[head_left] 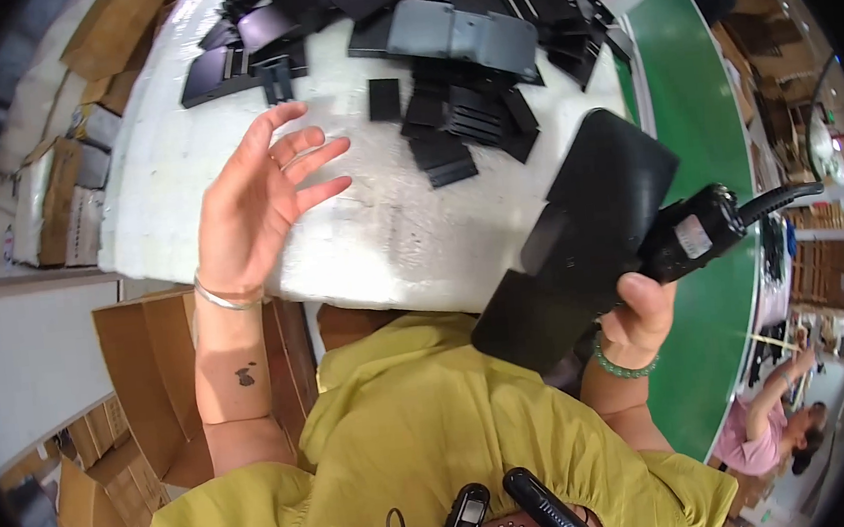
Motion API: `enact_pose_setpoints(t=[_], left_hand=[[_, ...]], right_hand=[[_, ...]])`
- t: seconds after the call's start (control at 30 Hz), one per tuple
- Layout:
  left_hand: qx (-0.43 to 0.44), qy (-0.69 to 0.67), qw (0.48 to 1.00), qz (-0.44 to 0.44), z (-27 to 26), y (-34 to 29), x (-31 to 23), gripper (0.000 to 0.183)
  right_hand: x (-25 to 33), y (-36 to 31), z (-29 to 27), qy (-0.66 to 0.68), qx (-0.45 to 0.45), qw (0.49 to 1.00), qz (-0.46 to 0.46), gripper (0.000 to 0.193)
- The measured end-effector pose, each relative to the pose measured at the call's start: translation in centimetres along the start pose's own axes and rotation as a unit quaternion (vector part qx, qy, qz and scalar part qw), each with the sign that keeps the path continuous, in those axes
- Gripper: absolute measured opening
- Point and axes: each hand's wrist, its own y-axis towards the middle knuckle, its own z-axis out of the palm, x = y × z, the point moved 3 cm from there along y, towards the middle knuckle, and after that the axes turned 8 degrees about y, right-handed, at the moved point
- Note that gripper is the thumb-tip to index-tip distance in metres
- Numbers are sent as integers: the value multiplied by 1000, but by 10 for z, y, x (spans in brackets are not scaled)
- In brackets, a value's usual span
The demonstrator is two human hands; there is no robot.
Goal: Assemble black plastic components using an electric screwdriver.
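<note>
My left hand (260,192) hovers above the white wrapped surface, palm turned inward and fingers spread, holding nothing. On the right, my right hand (642,312) grips a long black hinged panel (581,240) from below, with the thumb showing and the other fingers hidden behind it. Beside that thumb is a black cylindrical device (691,235) with a pale label and a ribbed stem; whether it is joined to the panel I cannot tell. Beyond my hands lies a pile of black plastic parts (474,113). A glossy grey-blue plate (462,37) rests across the pile.
The white wrapped surface (390,246) ends close to my body. Along the right runs a green table (700,340). Open cardboard boxes (151,378) stand at the left, below the surface. A person in pink (763,429) is at the far right, one arm raised.
</note>
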Motion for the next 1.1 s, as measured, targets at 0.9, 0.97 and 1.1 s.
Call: enact_pose_setpoints(t=[0.9, 0.97, 1.1], left_hand=[[112, 722, 562, 388, 77, 160, -15, 58], [154, 750, 580, 277, 96, 165, -20, 64], [141, 733, 611, 264, 100, 169, -20, 63]], right_hand=[[-10, 18, -22, -182, 86, 961, -192, 45], [-7, 13, -34, -151, 76, 965, -202, 43], [-1, 3, -53, -78, 18, 971, -224, 38]])
